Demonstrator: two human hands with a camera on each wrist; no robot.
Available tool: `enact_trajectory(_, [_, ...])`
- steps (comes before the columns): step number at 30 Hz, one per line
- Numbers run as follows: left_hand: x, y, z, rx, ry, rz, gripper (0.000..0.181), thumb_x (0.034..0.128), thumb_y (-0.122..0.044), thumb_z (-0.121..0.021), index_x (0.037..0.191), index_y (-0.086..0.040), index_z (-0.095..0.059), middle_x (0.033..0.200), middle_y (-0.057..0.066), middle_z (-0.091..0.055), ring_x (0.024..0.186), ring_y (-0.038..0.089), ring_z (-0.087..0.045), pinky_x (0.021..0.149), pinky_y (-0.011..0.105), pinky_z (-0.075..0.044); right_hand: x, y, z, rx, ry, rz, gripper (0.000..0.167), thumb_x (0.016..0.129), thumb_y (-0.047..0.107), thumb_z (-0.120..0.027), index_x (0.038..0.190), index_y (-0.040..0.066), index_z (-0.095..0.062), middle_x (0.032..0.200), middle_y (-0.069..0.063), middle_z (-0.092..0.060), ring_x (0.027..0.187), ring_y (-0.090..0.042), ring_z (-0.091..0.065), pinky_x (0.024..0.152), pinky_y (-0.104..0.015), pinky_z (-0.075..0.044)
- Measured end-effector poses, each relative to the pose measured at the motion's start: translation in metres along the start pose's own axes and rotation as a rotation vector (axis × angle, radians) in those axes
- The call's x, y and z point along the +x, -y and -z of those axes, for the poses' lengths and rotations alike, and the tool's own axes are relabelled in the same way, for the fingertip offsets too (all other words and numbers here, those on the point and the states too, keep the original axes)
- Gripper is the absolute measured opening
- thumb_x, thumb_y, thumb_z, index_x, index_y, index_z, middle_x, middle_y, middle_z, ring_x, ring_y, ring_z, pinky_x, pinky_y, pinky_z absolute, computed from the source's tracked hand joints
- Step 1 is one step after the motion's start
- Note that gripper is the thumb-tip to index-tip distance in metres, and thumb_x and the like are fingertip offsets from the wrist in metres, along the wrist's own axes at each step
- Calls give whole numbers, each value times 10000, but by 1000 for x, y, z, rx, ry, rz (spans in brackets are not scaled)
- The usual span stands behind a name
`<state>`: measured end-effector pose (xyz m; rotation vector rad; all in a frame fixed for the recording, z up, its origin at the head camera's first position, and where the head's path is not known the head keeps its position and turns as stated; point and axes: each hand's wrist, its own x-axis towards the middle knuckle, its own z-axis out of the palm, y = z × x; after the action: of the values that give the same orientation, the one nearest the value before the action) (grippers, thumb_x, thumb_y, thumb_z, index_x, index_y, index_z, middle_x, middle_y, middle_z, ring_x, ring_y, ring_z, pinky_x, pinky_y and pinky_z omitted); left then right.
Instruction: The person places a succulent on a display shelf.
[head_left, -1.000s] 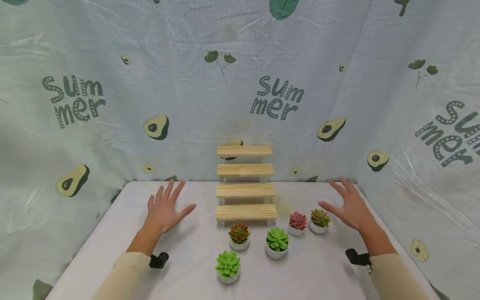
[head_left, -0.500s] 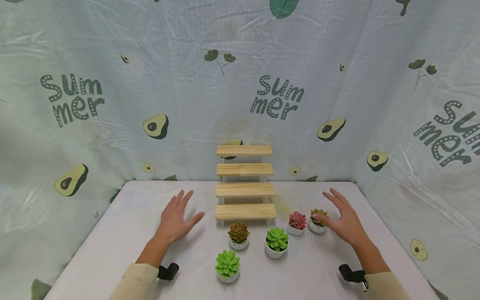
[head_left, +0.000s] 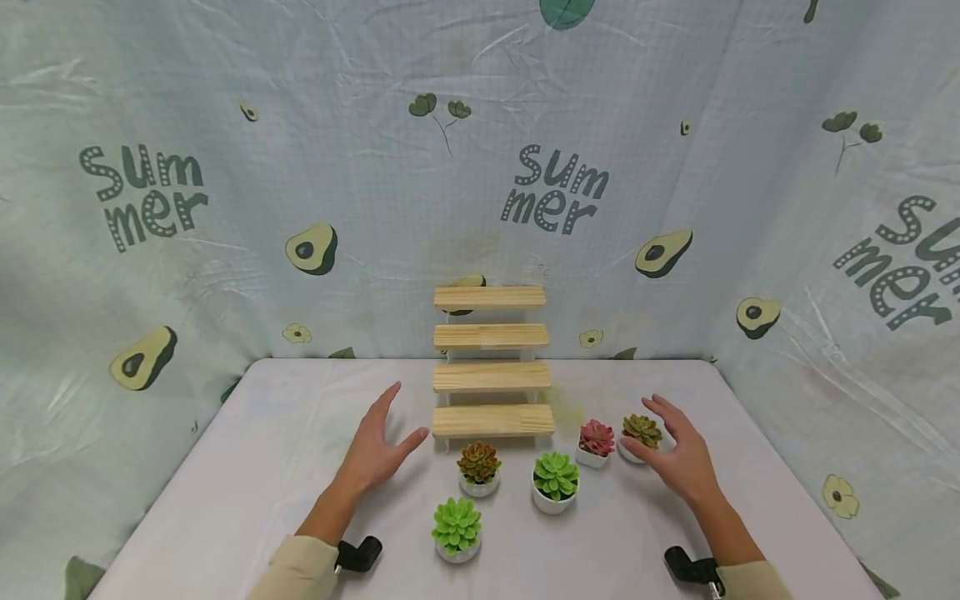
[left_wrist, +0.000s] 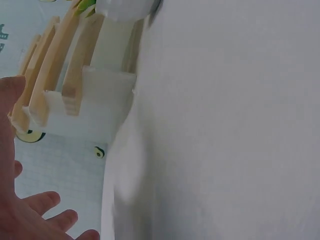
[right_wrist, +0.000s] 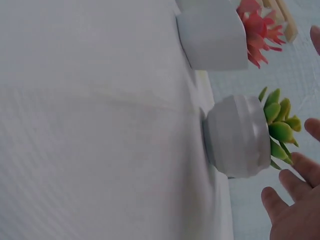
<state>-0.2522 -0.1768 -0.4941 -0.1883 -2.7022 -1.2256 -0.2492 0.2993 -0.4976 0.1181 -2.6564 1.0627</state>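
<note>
My left hand [head_left: 377, 454] hovers over the table just left of a tiered wooden stand [head_left: 492, 377], fingers extended and thumb spread, holding nothing. On the right, my right hand [head_left: 681, 458] is beside the olive-green potted succulent [head_left: 641, 431], its thumb overlapping that plant in the head view. In the right wrist view, the white pot [right_wrist: 237, 136] stands on the table with the fingers near its leaves; contact is not clear. A pink succulent [head_left: 597, 437] in a square white pot stands just left of it.
Before the stand are a reddish-brown succulent [head_left: 478, 463] and two bright green ones, the right-hand green succulent [head_left: 556, 477] and the front green succulent [head_left: 457, 527]. A printed cloth [head_left: 480, 192] hangs behind the white table [head_left: 225, 492].
Both hands have moved inward and slightly toward the body. My left hand is nearer the stand, my right hand nearer the olive-green succulent. The plants stay in place.
</note>
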Motion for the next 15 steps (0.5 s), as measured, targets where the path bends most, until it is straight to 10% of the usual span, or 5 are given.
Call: enact_trajectory(15, [2,-7,-17,-452,96,180,782,1022,-350,-644,1634,-120,-214,1580,240,-411,1401,416,-493,1083,537,-530,-9,-3,-10,205,19,-228,928,880,474,-797,1601,110,-341,1621,-176,-392,1481,-368,-396,1175,-428,-450])
